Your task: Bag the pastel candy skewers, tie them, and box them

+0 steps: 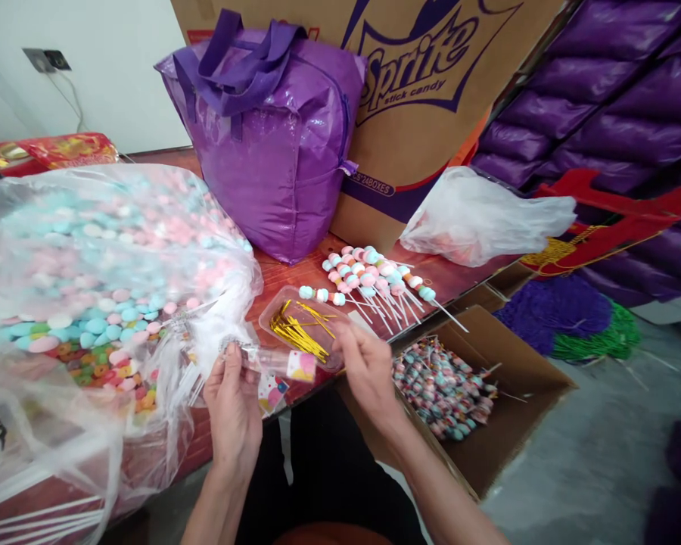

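My left hand is closed, thumb on top, around one end of a narrow clear plastic bag. The bag's far end is white with pink and yellow dots and points right. My right hand has its fingers curled together beside a clear tray; what they pinch, if anything, I cannot make out. Gold twist ties lie in the tray. Just behind it is a candy skewer of blue and white sweets. More dotted bags lie under the held one.
Candy skewers are heaped at the table's right edge. Below, an open carton holds many wrapped skewers. A large clear sack of sweets covers the left side. A purple bag and Sprite carton stand behind.
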Action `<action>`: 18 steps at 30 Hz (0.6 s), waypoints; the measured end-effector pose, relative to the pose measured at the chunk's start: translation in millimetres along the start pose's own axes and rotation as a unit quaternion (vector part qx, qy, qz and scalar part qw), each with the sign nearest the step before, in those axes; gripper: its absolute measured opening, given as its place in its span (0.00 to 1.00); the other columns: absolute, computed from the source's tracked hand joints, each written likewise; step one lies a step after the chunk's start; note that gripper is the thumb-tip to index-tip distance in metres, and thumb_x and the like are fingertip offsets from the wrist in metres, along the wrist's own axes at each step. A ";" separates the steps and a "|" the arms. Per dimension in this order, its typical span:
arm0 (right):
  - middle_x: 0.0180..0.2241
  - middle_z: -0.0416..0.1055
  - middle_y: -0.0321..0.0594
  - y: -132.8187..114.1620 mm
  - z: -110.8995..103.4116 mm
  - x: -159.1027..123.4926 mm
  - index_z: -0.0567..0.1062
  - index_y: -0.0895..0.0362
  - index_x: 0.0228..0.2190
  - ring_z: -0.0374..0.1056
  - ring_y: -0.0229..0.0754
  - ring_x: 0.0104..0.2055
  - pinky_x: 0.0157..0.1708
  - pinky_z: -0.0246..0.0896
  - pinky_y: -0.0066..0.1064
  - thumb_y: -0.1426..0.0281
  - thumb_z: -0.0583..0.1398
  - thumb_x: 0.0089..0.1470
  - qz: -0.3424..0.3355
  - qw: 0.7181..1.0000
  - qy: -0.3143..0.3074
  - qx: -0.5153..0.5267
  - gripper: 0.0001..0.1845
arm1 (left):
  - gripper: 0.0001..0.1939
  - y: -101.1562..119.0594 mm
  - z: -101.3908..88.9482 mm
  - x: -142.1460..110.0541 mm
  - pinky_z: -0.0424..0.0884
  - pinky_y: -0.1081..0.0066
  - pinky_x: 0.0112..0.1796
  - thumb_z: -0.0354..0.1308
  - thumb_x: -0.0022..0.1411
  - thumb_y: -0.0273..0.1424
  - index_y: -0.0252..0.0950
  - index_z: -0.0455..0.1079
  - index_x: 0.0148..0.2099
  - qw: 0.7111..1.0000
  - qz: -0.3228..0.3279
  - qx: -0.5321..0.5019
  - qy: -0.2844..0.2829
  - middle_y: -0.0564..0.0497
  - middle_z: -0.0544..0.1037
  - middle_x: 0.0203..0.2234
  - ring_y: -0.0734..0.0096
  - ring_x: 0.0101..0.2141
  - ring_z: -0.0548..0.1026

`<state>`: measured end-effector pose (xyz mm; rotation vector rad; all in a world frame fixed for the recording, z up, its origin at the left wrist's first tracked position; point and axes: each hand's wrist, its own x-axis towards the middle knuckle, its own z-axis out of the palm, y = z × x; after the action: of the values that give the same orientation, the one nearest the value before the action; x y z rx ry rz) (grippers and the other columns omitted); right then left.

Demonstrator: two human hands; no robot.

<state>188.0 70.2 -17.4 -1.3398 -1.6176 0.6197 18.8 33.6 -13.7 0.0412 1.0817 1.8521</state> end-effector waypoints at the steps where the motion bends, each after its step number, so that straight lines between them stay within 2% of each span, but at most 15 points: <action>1: 0.20 0.63 0.33 6.9 -4.1 11.8 0.67 0.56 0.22 0.58 0.36 0.24 0.28 0.52 0.29 0.62 0.51 0.67 0.006 0.999 0.008 -0.047 0.22 | 0.19 0.2 0.8 4.1 0.60 0.80 0.23 0.76 0.44 0.34 0.33 0.68 0.27 1.000 0.004 -0.001 0.006 0.60 0.67 0.19 0.85 0.20 0.61; 3: 0.23 0.68 0.37 23.3 -10.0 37.4 0.71 0.57 0.24 0.61 0.39 0.27 0.30 0.53 0.31 0.64 0.53 0.65 -0.002 0.983 -0.013 -0.185 0.19 | 0.19 -0.3 2.1 11.5 0.59 0.80 0.22 0.76 0.43 0.35 0.33 0.68 0.28 1.000 0.013 0.000 0.007 0.60 0.67 0.20 0.85 0.20 0.62; 5: 0.30 0.74 0.43 40.3 -12.1 61.2 0.76 0.58 0.30 0.65 0.44 0.32 0.34 0.54 0.33 0.71 0.55 0.61 -0.027 0.948 -0.065 -0.312 0.11 | 0.20 -1.7 2.6 17.2 0.58 0.80 0.22 0.75 0.44 0.36 0.33 0.68 0.28 1.000 0.025 0.004 0.009 0.60 0.67 0.20 0.85 0.20 0.62; 8: 0.36 0.76 0.51 58.8 -10.7 84.8 0.79 0.60 0.38 0.67 0.50 0.39 0.38 0.54 0.36 0.77 0.56 0.57 -0.056 0.917 -0.109 -0.379 0.11 | 0.19 -4.7 1.8 23.1 0.59 0.79 0.24 0.74 0.46 0.38 0.34 0.68 0.29 0.999 0.040 0.005 0.021 0.60 0.69 0.20 0.84 0.21 0.65; 11: 0.39 0.76 0.53 64.6 -9.2 92.9 0.77 0.61 0.44 0.67 0.52 0.40 0.38 0.53 0.36 0.76 0.56 0.58 -0.067 0.888 -0.126 -0.437 0.14 | 0.19 -6.2 -0.3 27.1 0.63 0.79 0.27 0.73 0.48 0.38 0.34 0.67 0.29 0.999 0.041 -0.004 0.025 0.60 0.70 0.20 0.83 0.22 0.68; 15: 0.41 0.75 0.56 59.8 -9.2 94.7 0.76 0.64 0.44 0.68 0.52 0.40 0.35 0.52 0.36 0.78 0.56 0.57 -0.033 0.863 -0.154 -0.480 0.15 | 0.19 -5.4 -2.4 30.5 0.66 0.77 0.30 0.72 0.50 0.38 0.35 0.66 0.28 1.000 0.014 -0.017 0.019 0.60 0.71 0.19 0.81 0.22 0.70; 18: 0.41 0.76 0.53 55.8 -9.1 96.1 0.78 0.61 0.43 0.69 0.51 0.40 0.34 0.51 0.35 0.79 0.54 0.56 -0.022 0.853 -0.173 -0.491 0.16 | 0.15 -3.9 -2.5 31.8 0.68 0.77 0.30 0.69 0.56 0.36 0.34 0.67 0.28 0.999 -0.003 -0.034 0.022 0.58 0.72 0.20 0.80 0.21 0.71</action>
<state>224.0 175.1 -28.0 -1.9642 -2.4104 -0.0740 3.2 56.1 -30.5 -0.0435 1.0465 1.8918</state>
